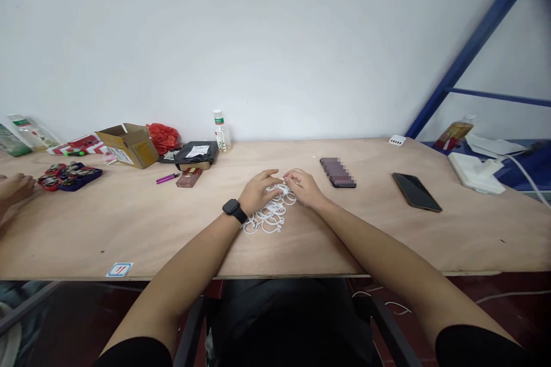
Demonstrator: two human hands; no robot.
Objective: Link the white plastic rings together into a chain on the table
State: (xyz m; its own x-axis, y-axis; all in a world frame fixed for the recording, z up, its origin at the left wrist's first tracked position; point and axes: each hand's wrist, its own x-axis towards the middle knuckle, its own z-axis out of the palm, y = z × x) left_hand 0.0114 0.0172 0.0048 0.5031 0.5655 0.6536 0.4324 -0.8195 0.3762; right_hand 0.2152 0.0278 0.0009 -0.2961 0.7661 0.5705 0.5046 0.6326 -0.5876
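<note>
A heap of small white plastic rings (pixel 269 217) lies on the plywood table (pixel 129 223) in front of me. My left hand (pixel 258 191), with a black watch at the wrist, rests on the far side of the heap with fingers curled around rings. My right hand (pixel 303 186) meets it from the right, fingertips pinched on a white ring (pixel 284 186) between both hands.
Two phones (pixel 338 172) (pixel 416 191) lie to the right, a white charger (pixel 476 172) beyond. To the left are a cigarette pack (pixel 188 177), purple lighter (pixel 167 178), bottle (pixel 221 131), cardboard box (pixel 128 144) and black bag (pixel 197 154). Another person's hand (pixel 15 187) rests at far left.
</note>
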